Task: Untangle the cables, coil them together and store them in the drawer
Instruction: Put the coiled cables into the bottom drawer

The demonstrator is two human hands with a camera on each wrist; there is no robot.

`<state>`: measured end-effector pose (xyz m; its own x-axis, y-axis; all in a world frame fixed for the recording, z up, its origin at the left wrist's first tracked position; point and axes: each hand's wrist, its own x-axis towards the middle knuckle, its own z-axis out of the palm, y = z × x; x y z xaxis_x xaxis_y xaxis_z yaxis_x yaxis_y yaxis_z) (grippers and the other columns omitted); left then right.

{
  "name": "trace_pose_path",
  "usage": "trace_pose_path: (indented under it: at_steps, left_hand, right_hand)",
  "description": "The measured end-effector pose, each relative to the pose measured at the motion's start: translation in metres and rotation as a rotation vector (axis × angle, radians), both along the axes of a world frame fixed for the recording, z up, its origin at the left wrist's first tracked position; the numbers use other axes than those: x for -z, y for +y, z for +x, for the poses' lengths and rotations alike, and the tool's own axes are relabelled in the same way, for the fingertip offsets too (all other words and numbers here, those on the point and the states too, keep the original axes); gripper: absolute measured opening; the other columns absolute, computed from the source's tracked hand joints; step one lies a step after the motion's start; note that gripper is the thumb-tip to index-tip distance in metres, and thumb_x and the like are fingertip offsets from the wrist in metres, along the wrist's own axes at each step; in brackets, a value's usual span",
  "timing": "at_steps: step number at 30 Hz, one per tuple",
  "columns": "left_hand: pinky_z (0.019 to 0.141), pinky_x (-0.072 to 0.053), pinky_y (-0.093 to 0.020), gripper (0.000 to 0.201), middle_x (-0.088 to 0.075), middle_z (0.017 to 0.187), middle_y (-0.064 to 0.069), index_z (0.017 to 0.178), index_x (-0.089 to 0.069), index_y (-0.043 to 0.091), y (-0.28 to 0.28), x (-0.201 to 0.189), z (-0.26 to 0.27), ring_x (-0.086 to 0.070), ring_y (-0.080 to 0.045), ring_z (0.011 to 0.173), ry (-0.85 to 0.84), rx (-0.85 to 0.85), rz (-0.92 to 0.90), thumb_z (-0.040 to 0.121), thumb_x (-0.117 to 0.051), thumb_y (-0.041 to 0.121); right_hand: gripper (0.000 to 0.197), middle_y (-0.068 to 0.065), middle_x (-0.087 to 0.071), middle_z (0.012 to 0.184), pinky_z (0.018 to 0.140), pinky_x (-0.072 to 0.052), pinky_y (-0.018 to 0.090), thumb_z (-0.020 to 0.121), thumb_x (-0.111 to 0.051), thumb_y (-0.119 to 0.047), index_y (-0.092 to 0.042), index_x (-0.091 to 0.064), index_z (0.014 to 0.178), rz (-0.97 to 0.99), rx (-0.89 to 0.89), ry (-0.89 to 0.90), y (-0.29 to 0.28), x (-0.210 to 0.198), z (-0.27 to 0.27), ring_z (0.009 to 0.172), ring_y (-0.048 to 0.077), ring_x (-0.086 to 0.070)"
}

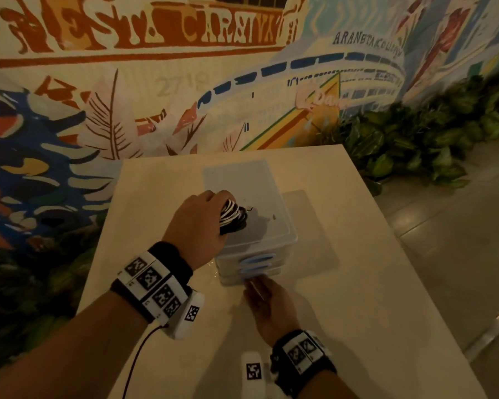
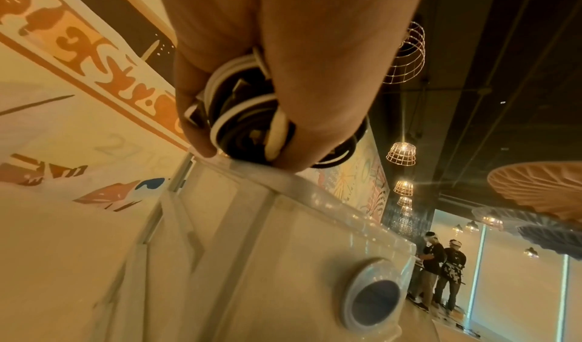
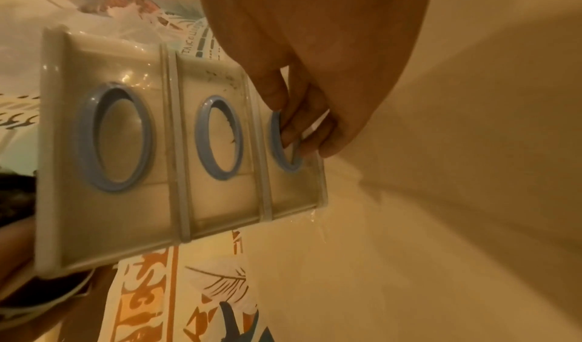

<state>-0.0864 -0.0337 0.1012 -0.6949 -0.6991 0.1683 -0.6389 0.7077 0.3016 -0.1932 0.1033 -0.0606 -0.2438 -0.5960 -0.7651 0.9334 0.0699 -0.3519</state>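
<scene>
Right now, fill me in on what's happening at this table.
A person is putting away cables. Their left hand grips a coiled bundle of black and white cables on top of a small translucent drawer unit that stands on a pale table. Their right hand has its fingers hooked into the blue ring handle of the bottom drawer. All three drawers look closed, so the cables are coiled but not yet stored.
</scene>
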Motion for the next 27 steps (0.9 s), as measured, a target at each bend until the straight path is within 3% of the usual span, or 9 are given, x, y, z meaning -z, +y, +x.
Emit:
trace_pose_path:
  at_steps: [8, 13, 19, 24, 27]
  left_hand:
    - [0.073, -0.048, -0.043, 0.044, -0.057, 0.097, -0.006, 0.118, -0.052, 0.023, 0.001, 0.003, -0.001, -0.051, -0.031, 0.081, 0.009, -0.056, 0.03, 0.079, -0.07, 0.017]
    - [0.076, -0.046, -0.04, 0.049, -0.058, 0.102, -0.008, 0.12, -0.053, 0.021, 0.005, 0.003, 0.0, -0.052, -0.032, 0.086, 0.033, -0.082, 0.042, 0.076, -0.071, 0.014]
    - [0.079, -0.046, -0.042, 0.049, -0.059, 0.102, -0.008, 0.118, -0.055, 0.02, 0.008, 0.002, 0.0, -0.052, -0.033, 0.086, 0.043, -0.097, 0.041, 0.073, -0.072, 0.012]
    - [0.076, -0.047, -0.042, 0.05, -0.06, 0.102, -0.008, 0.118, -0.054, 0.021, 0.009, 0.002, -0.002, -0.053, -0.034, 0.086, 0.039, -0.109, 0.043, 0.073, -0.073, 0.013]
    - [0.078, -0.047, -0.042, 0.05, -0.059, 0.103, -0.009, 0.119, -0.054, 0.02, 0.01, 0.001, -0.001, -0.053, -0.034, 0.088, 0.043, -0.116, 0.049, 0.073, -0.073, 0.013]
  right_hand:
    - [0.028, 0.015, -0.067, 0.126, 0.087, -0.053, 0.036, 0.106, -0.048, -0.012, -0.005, -0.062, 0.13, -0.034, 0.147, -0.069, -0.003, -0.018, 0.014, 0.114, 0.029, -0.064]
    - [0.02, 0.012, -0.07, 0.109, 0.098, -0.047, 0.036, 0.105, -0.048, -0.01, -0.008, -0.066, 0.113, -0.025, 0.139, -0.025, -0.001, -0.023, 0.021, 0.103, 0.025, -0.065]
    - [0.029, 0.018, -0.071, 0.123, 0.1, -0.051, 0.04, 0.103, -0.052, -0.011, -0.002, -0.065, 0.127, 0.014, 0.143, -0.019, 0.03, -0.01, 0.026, 0.114, 0.032, -0.066]
    - [0.027, 0.018, -0.073, 0.118, 0.087, -0.055, 0.037, 0.101, -0.054, -0.01, -0.002, -0.068, 0.122, 0.026, 0.174, -0.058, 0.063, -0.016, 0.035, 0.108, 0.031, -0.069]
    - [0.025, 0.017, -0.076, 0.11, 0.072, -0.062, 0.033, 0.101, -0.053, -0.012, -0.001, -0.068, 0.118, 0.017, 0.176, -0.084, 0.083, -0.019, 0.039, 0.093, 0.027, -0.075]
